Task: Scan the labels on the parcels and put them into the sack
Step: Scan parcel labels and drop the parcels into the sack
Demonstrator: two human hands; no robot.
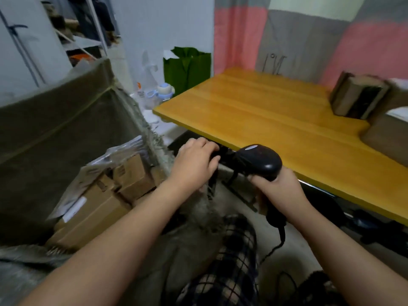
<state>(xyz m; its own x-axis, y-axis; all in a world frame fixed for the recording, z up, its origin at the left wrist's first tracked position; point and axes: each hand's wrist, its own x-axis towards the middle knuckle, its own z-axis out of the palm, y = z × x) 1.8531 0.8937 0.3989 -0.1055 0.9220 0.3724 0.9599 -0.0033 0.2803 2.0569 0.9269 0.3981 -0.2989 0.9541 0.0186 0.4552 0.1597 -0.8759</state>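
Yellow tabletop (276, 120) fills the right of the head view, in front of a pink-and-grey curtain (242, 36). Brown parcels (357, 96) sit at its far right end. Below the near table edge, the right hand (280, 191) grips the black scanner (260, 161) by its handle. The left hand (194, 160) curls its fingers over something dark, and its grip cannot be determined. The olive sack (55, 129) stands at left, holding cardboard boxes (106, 195).

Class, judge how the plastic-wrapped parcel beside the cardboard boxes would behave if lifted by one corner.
The plastic-wrapped parcel looks thin and wrinkled, so it would probably sag. Its glossy film may feel slippery. It seems flat, so it is likely light for its size.
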